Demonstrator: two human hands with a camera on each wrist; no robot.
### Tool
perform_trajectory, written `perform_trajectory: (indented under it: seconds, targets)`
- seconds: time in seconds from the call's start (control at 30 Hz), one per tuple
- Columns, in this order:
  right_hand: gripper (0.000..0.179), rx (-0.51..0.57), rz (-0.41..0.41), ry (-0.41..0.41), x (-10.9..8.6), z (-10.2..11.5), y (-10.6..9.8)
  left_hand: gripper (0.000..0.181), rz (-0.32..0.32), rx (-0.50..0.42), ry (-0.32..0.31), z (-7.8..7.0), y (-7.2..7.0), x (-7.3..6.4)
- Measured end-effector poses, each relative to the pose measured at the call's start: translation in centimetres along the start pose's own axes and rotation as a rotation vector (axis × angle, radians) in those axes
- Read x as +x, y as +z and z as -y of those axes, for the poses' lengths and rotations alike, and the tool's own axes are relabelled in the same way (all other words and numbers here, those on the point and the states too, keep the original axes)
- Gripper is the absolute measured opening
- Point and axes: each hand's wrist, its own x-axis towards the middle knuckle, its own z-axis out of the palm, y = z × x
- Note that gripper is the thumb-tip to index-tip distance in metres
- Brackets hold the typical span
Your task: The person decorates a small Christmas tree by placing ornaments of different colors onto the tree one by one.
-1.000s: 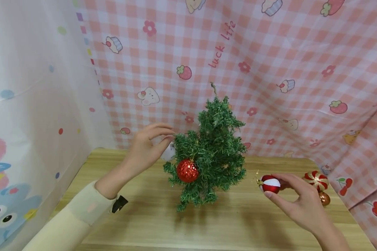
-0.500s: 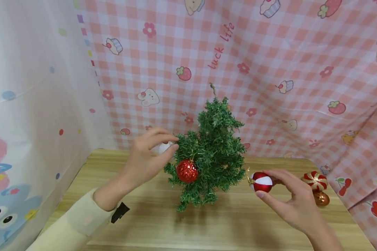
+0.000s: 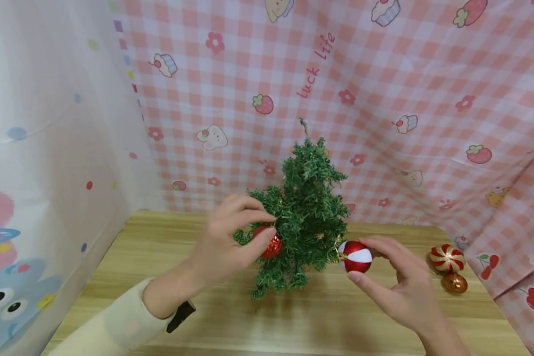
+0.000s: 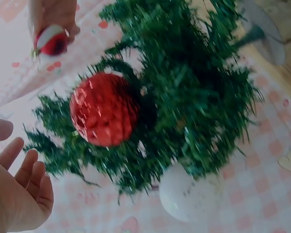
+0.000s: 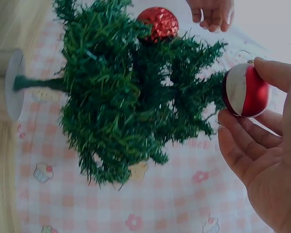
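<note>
The right hand (image 3: 400,287) holds the round red-and-white striped ball (image 3: 356,256) in a thumb-and-finger grip above the wood-grain tabletop (image 3: 293,321), between the bushy green artificial tree (image 3: 313,207) and the right edge; keep the ball's thin gold loop (image 3: 339,241) uncovered, facing the tree. The left hand (image 3: 229,242), its grip parted, holding nothing, is near the shiny red ball (image 4: 104,109); avoid knocking that

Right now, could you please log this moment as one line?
left hand: near red bauble | right hand: holds red-and-white bauble | tree: upright on table
</note>
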Motion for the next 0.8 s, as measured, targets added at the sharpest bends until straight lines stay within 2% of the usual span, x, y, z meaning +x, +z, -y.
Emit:
perform_trajectory:
  seconds: [0.13,0.4,0.6,0.8]
  targets:
    - [0.056,0.056,-0.009,-0.042,0.5,0.4,0.8,0.017,-0.003,-0.019,0.032,-0.9,0.9,-0.3]
    - [0.055,0.082,-0.030,-0.097,1.1,1.0,1.9,0.013,0.044,-0.058,0.004,-2.4,2.8,-0.4]
    - [0.055,0.089,-0.037,-0.115,1.2,1.1,2.4,0.008,0.094,-0.016,0.005,-2.8,3.6,-0.3]
    - [0.053,0.097,-0.037,-0.134,1.2,1.2,3.1,0.007,0.125,-0.006,-0.024,-2.7,4.1,-0.6]
